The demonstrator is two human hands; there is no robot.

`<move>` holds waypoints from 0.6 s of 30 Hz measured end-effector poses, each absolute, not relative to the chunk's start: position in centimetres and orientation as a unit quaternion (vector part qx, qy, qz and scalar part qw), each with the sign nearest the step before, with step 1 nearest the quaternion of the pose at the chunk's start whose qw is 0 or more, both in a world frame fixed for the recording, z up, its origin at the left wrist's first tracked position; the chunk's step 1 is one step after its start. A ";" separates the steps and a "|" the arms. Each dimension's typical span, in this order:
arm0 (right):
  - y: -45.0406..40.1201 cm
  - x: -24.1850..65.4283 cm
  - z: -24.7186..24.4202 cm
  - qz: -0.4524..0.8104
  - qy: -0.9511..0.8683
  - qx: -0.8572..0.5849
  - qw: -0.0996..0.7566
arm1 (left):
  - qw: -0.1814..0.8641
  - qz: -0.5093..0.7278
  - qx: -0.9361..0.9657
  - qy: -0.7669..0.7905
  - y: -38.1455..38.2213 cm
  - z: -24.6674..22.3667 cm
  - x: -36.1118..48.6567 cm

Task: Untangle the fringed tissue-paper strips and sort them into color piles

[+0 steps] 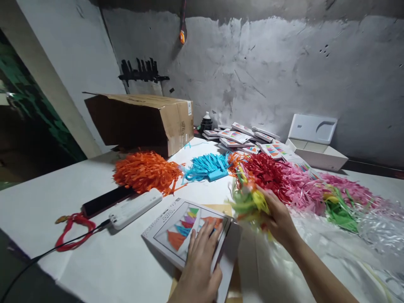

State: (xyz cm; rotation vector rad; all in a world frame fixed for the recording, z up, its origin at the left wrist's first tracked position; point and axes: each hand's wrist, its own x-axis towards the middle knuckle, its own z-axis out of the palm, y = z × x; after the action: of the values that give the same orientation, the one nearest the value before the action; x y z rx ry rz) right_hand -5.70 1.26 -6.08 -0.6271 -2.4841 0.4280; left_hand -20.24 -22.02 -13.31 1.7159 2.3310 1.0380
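My left hand (202,256) lies with its fingers stretched over the lid of a flat white box (162,227) printed with colourful tassels. The box sits tilted on the table, and its near part is hidden by this hand. To the right of it, my right hand (277,216) is closed around a bunch of paper tassels (249,202), mostly yellow and green with some orange. Motion blurs that bunch. Just beyond it lie a heap of red tassels (268,174) and a heap of pink tassels (303,189).
Orange tassels (145,170) and blue tassels (210,166) lie at mid-table. A cardboard carton (178,126) stands open behind. Packaged boxes (235,135) are piled by the wall near an open white box (318,155). A power bank (135,208) and phone (107,201) lie left; clear plastic (381,231) lies right.
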 end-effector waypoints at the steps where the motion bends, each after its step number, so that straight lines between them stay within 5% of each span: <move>1: -0.1 -4.1 -6.1 0.173 -0.917 -0.160 0.321 | 0.036 0.355 0.551 0.755 -22.1 -12.9 -20.4; 5: -5.0 0.6 -7.7 0.153 -0.935 -0.040 0.318 | 0.019 0.439 0.504 0.743 -22.2 -10.8 -20.5; 9: -6.3 2.2 -8.2 -0.015 -0.960 0.065 0.272 | 0.001 0.459 0.471 0.754 -22.1 -9.1 -19.4; 14: -7.0 2.0 -6.1 -0.062 -0.976 0.028 0.208 | -0.026 0.450 0.536 0.714 -21.5 -9.3 -17.4; 18: -9.2 -0.5 -8.9 -0.036 -0.951 -0.028 0.304 | -0.034 0.460 0.565 0.684 -21.5 -9.6 -16.0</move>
State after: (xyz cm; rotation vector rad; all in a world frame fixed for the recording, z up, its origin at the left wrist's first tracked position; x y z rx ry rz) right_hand -0.47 -9.24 -8.93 -0.0751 -2.5204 -0.0964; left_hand -15.96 -21.47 -9.57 1.8156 2.1966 1.4762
